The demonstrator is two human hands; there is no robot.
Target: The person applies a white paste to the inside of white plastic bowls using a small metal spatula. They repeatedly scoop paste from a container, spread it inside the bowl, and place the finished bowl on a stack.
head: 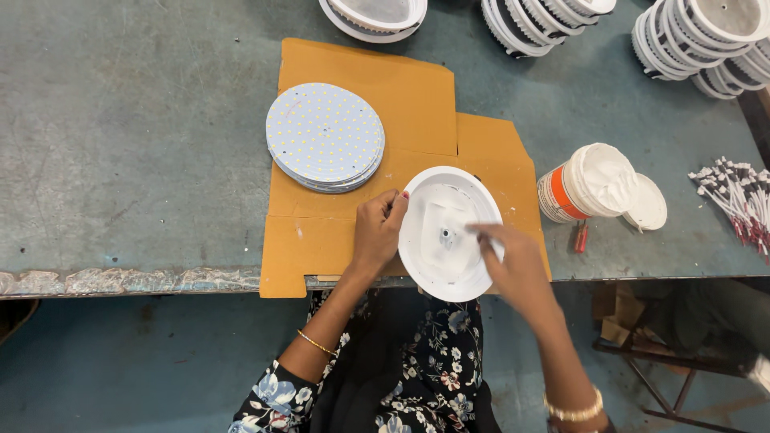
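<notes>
A round white lamp housing (433, 200) lies open side up on a sheet of brown cardboard (377, 88) at the table's near edge. My left hand (377, 234) grips its left rim. My right hand (513, 261) reaches in from the right, its fingers touching the inner face smeared with white paste; whether it holds anything is unclear. A stack of round white boards dotted with small yellow lights (325, 136) rests on the cardboard just beyond my left hand.
An open tub of white paste (589, 183) lies tipped beside its lid (648, 204) at the right. A bundle of white and red wires (738, 200) is at the far right. Stacks of white housings (706, 36) line the far edge of the green table (120, 160).
</notes>
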